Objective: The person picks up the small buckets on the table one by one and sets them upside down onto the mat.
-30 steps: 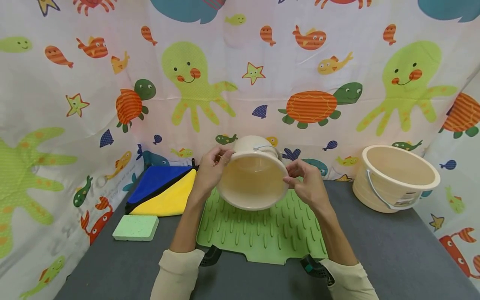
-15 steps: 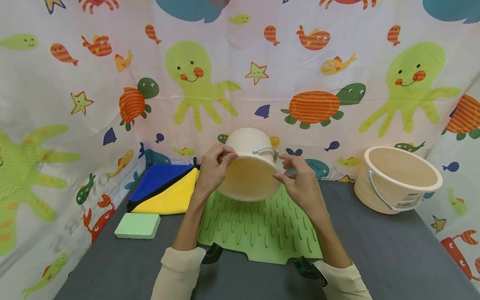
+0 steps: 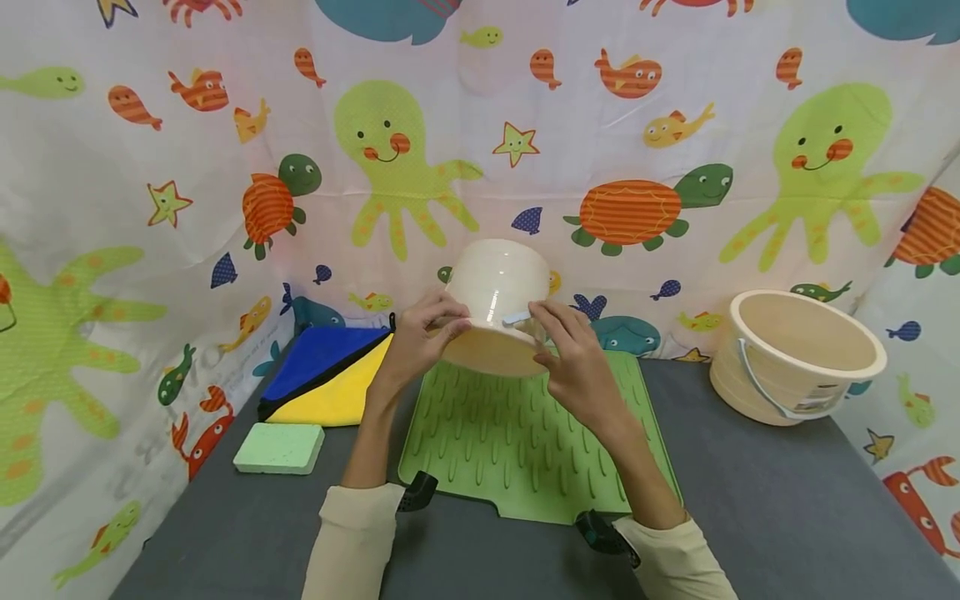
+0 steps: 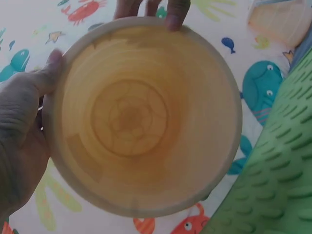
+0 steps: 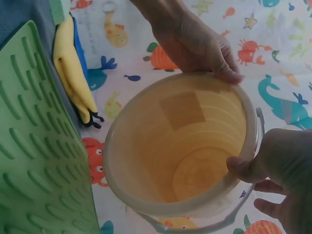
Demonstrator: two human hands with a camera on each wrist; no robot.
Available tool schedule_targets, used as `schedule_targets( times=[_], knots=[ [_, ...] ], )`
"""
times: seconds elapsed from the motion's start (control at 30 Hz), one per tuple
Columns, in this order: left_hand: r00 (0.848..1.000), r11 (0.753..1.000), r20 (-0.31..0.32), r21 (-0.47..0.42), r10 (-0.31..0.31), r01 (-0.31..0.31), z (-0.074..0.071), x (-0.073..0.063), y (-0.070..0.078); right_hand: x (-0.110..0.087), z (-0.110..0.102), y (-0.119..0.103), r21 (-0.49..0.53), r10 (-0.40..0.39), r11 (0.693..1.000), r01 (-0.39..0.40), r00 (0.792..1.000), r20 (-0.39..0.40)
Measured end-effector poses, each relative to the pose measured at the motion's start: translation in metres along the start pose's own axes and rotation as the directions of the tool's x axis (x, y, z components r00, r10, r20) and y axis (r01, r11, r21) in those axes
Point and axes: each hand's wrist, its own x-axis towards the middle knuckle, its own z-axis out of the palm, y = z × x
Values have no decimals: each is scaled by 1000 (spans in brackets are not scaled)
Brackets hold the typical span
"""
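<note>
Looking down from the head view, a small cream bucket (image 3: 498, 304) is held up in the air over the far end of the green drying mat (image 3: 525, 437), pretty much dead centre on the desk (image 3: 787, 500). It's gripped from both sides: the left hand (image 3: 420, 337) is curled round the rim on the left, the right hand (image 3: 573, 362) is curled round the rim on the right, near where the pale handle (image 3: 517, 317) sits. The bucket's axis is tipped so the base points up and away toward the printed curtain (image 3: 150, 125) and the mouth faces down toward the person. Both hands sit about level, so neither is really nearer. A bigger cream bucket (image 3: 795, 354) is parked upright at far right, a blue and yellow cloth (image 3: 330, 375) and a green sponge (image 3: 279, 447) are off to the left.

From the left wrist view, the bucket's open mouth is seen straight on, so the mouth faces that wrist. The left thumb (image 4: 51, 66) is pressed on the rim, and fingertips of the other hand are hooked over the far edge.

From the right wrist view, the inside is seen again, with the right thumb (image 5: 243, 168) tucked over the rim and the left hand clamped on the opposite edge. The mat lies off to the left.
</note>
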Motion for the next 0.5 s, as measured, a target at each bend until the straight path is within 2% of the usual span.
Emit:
schedule_targets(
  times=[0.1, 0.3, 0.5],
  knots=[
    [999, 1000, 39, -14, 12, -11, -5, -3, -3, -1, 3, -2, -36, 15, 999, -16, 1000, -22],
    [990, 998, 138, -58, 28, -20, -17, -8, -6, -4, 10, -2, -72, -18, 997, 15, 999, -37],
    [980, 997, 196, -74, 42, -28, -31, -13, -9, -5, 14, 0, -63, -58, 996, 62, 997, 50]
  ],
)
